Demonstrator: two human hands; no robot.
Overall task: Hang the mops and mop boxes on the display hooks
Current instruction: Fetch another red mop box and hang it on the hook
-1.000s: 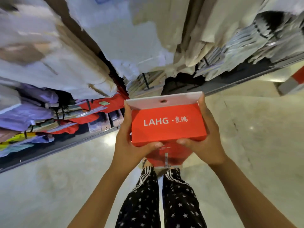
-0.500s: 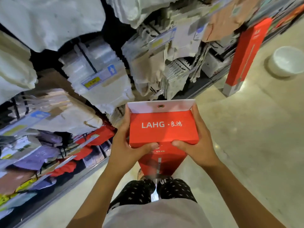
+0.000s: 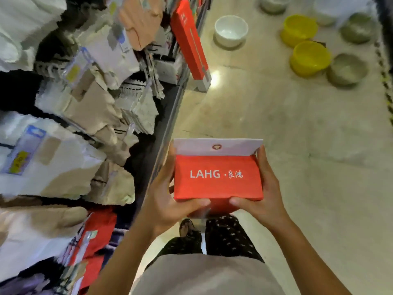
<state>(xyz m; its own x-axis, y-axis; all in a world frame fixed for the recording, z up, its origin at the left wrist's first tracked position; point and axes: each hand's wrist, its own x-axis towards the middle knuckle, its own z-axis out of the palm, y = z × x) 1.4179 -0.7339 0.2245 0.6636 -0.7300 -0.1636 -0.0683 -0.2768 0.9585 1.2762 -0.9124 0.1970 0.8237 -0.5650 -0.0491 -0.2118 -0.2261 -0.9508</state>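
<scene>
I grip the long red cardboard mop box at lower centre of the frame. My left hand and right hand clasp its top end from either side. Its long axis drops toward my feet, and the white hang tab with its hole stands at the far edge. The display rack of packaged cloths fills the left, nearer my left hand, but I can't make out a free hook. A second tall red box leans at upper centre, and yellow plastic basins sit upper right, well apart.
</scene>
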